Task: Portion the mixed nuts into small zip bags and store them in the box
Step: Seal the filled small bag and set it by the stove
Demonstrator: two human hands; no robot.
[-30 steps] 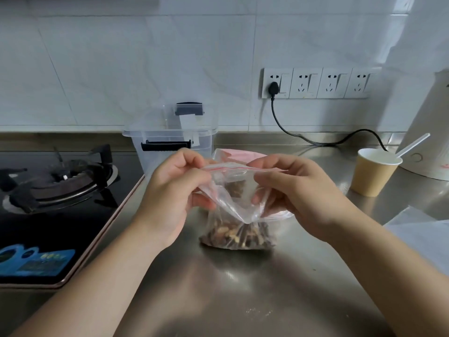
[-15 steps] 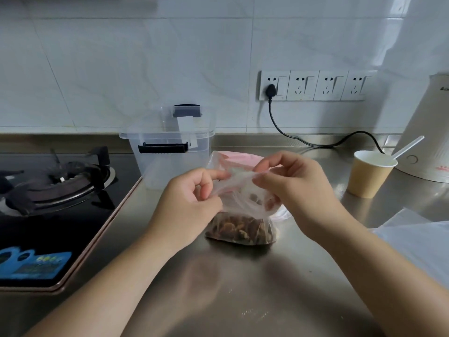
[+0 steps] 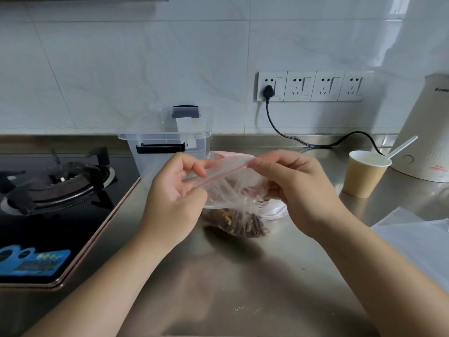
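Note:
A small clear zip bag (image 3: pixel 233 193) with a red zip line stands on the steel counter (image 3: pixel 243 283), brown mixed nuts (image 3: pixel 239 223) filling its bottom. My left hand (image 3: pixel 173 200) pinches the left end of the zip strip. My right hand (image 3: pixel 296 190) pinches the strip's right end, stretching it taut between both hands. A second bag with a pink edge (image 3: pixel 230 154) lies just behind. The clear plastic storage box (image 3: pixel 167 144) with black latches stands behind my left hand, near the wall.
A black gas hob (image 3: pixel 56 190) fills the left side. At the right stand a paper cup (image 3: pixel 365 175) with a white spoon and a cream kettle (image 3: pixel 427 132), its cord plugged into the wall sockets (image 3: pixel 311 86). A white sheet (image 3: pixel 418 242) lies at the right edge.
My hands have moved apart along the bag's top, pulling the zip strip taut and slanted. Earlier the bag mouth was bunched between close-set fingers.

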